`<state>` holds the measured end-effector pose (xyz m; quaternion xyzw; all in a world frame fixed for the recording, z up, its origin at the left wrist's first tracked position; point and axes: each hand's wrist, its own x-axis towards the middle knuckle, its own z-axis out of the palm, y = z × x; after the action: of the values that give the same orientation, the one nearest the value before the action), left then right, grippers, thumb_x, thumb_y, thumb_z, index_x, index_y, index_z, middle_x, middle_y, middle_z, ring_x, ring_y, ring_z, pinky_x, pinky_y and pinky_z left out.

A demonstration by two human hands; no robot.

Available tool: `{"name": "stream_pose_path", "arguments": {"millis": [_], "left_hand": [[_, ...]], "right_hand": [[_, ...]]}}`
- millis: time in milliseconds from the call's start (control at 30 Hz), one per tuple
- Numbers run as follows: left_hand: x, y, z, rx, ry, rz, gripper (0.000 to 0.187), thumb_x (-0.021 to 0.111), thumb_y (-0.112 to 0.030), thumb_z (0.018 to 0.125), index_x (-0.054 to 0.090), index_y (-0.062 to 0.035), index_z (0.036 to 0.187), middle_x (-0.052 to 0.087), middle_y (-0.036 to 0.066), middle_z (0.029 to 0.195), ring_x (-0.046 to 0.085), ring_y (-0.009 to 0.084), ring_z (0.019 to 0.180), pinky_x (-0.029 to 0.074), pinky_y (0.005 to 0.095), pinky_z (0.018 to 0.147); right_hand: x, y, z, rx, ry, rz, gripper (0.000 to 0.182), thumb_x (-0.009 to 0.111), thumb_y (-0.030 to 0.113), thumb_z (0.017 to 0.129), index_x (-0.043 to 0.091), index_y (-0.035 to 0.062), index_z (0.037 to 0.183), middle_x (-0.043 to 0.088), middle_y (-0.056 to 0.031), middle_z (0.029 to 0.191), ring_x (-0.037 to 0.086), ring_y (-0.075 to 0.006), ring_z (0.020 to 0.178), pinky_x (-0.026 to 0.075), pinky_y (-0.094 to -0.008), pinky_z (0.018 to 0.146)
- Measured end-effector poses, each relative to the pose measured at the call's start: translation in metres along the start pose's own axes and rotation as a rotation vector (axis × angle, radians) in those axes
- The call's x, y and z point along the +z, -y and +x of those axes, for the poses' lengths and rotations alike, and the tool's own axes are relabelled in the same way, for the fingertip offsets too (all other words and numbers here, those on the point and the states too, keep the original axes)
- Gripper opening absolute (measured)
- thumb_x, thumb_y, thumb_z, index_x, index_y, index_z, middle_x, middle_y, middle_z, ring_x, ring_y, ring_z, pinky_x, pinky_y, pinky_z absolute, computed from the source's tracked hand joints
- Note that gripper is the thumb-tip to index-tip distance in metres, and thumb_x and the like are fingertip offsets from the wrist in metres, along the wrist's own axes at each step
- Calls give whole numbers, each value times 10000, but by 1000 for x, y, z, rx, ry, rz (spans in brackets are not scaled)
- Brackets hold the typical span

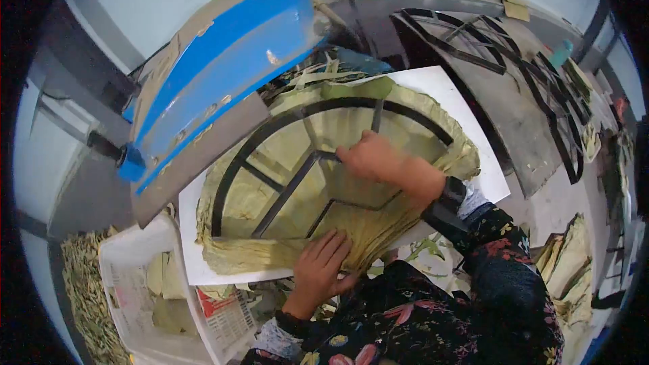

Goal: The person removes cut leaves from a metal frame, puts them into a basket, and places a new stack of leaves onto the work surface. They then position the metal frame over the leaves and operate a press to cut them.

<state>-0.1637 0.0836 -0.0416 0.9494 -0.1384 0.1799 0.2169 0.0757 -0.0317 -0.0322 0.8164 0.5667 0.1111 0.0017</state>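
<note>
On a flat white board [490,179] lies a broad yellow-green dried leaf [277,142], topped by a black fan-shaped frame [345,103]. Pressing folds seems underway: the left hand [321,263] opens flat on them; the right hand [378,159] curls at the frame's angled bars (grip: cannot tell). Moving calls for steady folds, with tighter room beside the blue panel [236,47].
</note>
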Motion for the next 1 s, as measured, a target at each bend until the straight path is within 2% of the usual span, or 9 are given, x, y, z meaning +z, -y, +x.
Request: {"name": "stream_pose_path", "arguments": {"millis": [100,233,300,467,567,633,767,833,1000], "left_hand": [[-5,0,3,-8,38,-25,524,706,-347,653,578,-74,1082,553,102,1179,516,266,1120,430,391,889],[-1,2,-2,-69,34,-36,571,710,-373,663,558,-101,1141,525,100,1233,491,286,1150,411,422,913],[-1,1,-2,-54,63,-52,564,700,-355,686,542,-83,1154,511,107,1242,481,287,1157,407,427,920],[-3,0,-32,-59,-123,-159,491,672,-271,734,525,-41,1143,518,142,1215,490,311,1138,410,434,922],[-3,-6,-66,-47,-275,-159,462,682,-215,719,536,-43,1122,531,148,1196,514,327,1106,433,427,896],[1,-10,-87,-112,-371,-118,392,668,-136,702,558,-58,1070,587,136,1089,580,335,976,476,422,810],[23,-17,-109,-225,-323,-272,284,613,-56,707,593,-69,990,612,110,923,598,321,811,488,408,709],[25,-21,-109,-326,-151,-321,269,592,-68,730,592,-79,998,609,123,856,592,332,750,484,406,654],[37,-25,-105,-488,-248,-469,201,569,-79,781,593,-53,979,617,159,853,605,341,779,492,395,660]], "right_hand": [[8,-3,0,5,53,118,157,526,155,729,515,78,865,582,-73,572,578,-293,524,429,-399,651],[16,-6,-5,40,-98,82,182,529,178,748,523,69,895,587,-95,602,580,-309,568,439,-416,719],[-7,-3,-4,73,44,87,243,553,148,742,534,55,965,610,-122,722,591,-315,683,435,-425,743],[-61,51,-12,63,-200,175,467,652,163,710,514,47,1141,537,-160,1070,521,-356,949,435,-433,821],[-79,98,-38,-66,-107,285,496,668,242,720,516,45,1150,532,-155,1080,523,-351,947,434,-436,833],[-92,131,-44,-157,121,282,501,625,392,766,539,7,1075,546,-180,1026,533,-360,948,459,-439,793],[-81,135,-39,-148,191,209,453,602,416,786,561,13,988,570,-159,959,563,-349,900,484,-436,729],[-79,125,-38,-108,249,278,411,600,419,786,568,30,913,590,-129,879,591,-329,826,497,-419,650],[-89,142,-38,-111,284,152,378,613,383,779,559,24,886,589,-132,821,601,-309,788,499,-408,619]]}}
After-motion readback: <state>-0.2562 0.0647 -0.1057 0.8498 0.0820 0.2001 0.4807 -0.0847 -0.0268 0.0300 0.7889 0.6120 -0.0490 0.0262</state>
